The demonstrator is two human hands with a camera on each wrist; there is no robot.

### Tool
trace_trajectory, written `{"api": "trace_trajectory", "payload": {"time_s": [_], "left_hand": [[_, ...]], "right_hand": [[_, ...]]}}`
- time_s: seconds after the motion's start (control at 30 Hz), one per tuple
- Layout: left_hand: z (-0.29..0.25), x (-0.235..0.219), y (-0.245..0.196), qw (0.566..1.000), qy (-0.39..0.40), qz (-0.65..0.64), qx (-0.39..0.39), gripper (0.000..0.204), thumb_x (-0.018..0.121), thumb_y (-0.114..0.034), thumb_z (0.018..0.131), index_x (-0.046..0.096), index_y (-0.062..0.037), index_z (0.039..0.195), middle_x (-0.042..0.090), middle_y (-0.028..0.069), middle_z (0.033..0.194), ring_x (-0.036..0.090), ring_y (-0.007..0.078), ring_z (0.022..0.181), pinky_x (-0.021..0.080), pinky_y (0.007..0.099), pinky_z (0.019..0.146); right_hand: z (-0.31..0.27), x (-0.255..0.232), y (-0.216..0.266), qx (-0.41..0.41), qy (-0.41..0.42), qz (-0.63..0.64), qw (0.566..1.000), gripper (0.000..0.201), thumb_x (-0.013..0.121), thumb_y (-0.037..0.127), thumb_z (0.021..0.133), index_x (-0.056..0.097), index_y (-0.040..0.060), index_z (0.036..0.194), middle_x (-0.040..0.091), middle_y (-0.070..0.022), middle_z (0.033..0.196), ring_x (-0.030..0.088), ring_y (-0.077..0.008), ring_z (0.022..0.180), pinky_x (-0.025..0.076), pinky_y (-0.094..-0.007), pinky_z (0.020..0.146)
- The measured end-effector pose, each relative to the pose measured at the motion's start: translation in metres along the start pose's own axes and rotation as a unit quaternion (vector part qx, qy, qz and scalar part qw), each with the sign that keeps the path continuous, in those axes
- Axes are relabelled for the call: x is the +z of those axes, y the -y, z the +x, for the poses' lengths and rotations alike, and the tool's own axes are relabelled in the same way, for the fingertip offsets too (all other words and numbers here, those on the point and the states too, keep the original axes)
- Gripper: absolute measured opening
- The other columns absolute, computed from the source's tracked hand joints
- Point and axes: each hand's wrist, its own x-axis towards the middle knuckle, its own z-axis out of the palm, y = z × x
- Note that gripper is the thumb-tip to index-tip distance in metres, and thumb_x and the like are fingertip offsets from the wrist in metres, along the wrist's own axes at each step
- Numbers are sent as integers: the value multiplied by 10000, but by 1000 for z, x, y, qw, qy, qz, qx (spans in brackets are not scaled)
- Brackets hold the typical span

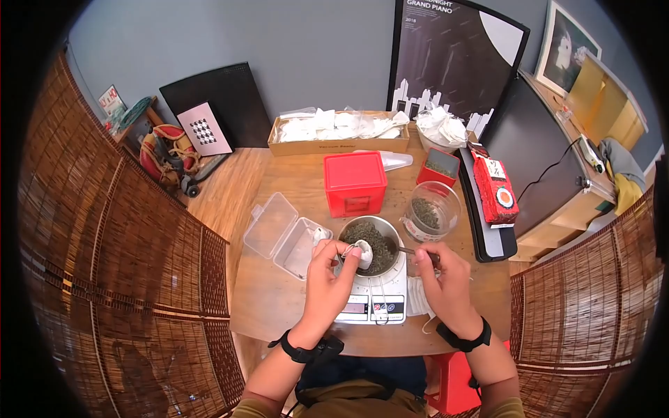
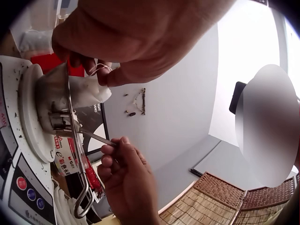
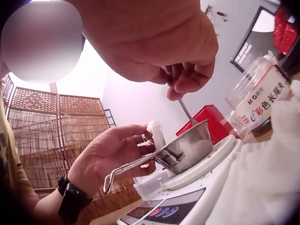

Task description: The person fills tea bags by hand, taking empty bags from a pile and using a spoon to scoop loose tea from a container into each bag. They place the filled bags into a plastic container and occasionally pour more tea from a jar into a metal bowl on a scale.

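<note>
A metal bowl [image 1: 369,230] of dark dried leaves stands on a white scale [image 1: 390,289], its wire handle toward the body. My left hand [image 1: 329,279] pinches a small white pouch [image 1: 363,255] by its rim over the bowl's left side; a string loops at the fingers. In the left wrist view the pouch [image 2: 91,89] hangs at the bowl's rim. My right hand [image 1: 447,282] grips the handle of a metal spoon [image 1: 405,249], whose head is down in the leaves. The right wrist view shows the spoon [image 3: 186,110] slanting into the bowl [image 3: 190,147].
Behind the bowl stands a red tin [image 1: 355,184]. To its right are a clear round tub [image 1: 449,198] of leaves and a small open red tin [image 1: 446,157]. An open plastic box [image 1: 286,261] lies left. White pouches fill a cardboard box [image 1: 334,146]; more lie beside the scale.
</note>
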Motion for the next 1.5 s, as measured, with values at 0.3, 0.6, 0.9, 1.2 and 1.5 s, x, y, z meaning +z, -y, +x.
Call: {"api": "trace_trajectory", "payload": {"time_s": [0.3, 0.6, 0.9, 1.2, 1.5], "left_hand": [[0, 0, -1, 998, 7, -43, -34, 191, 722, -186, 1062, 709, -5, 1005, 656, 56, 988, 578, 163, 968, 450, 314, 831], [-1, -2, -1, 999, 49, -3, -8, 191, 707, -193, 1099, 708, -17, 1024, 619, -12, 1025, 550, 62, 925, 437, 262, 814], [-3, 0, -1, 998, 8, -43, -36, 185, 701, -200, 1108, 711, -32, 1031, 630, -41, 1005, 551, 33, 893, 423, 232, 771], [-3, 0, -2, 998, 45, -51, -13, 171, 694, -194, 1109, 687, -41, 1034, 592, -52, 957, 489, 33, 840, 403, 237, 747], [-1, 2, -10, 996, 36, -63, -52, 220, 704, -180, 1079, 663, 4, 967, 623, 56, 943, 551, 174, 955, 433, 322, 890]], "right_hand": [[1, 13, -33, 155, -20, 263, 952, 218, 635, 194, 1144, 670, -17, 1189, 771, -119, 961, 697, -105, 768, 573, -252, 698], [-1, 19, -49, 230, -24, 382, 895, 241, 635, 236, 1148, 663, 0, 1191, 764, -127, 981, 705, -126, 775, 578, -263, 699], [2, 13, -47, 237, -58, 400, 883, 243, 619, 249, 1155, 649, 12, 1200, 755, -109, 981, 688, -118, 757, 565, -257, 683], [11, 4, -40, 217, -67, 407, 885, 241, 595, 273, 1167, 629, 34, 1173, 735, -83, 947, 648, -103, 721, 534, -254, 663], [23, -8, -7, 175, -71, 413, 891, 258, 585, 296, 1171, 611, 39, 1188, 718, -78, 934, 616, -98, 707, 520, -251, 668]]}}
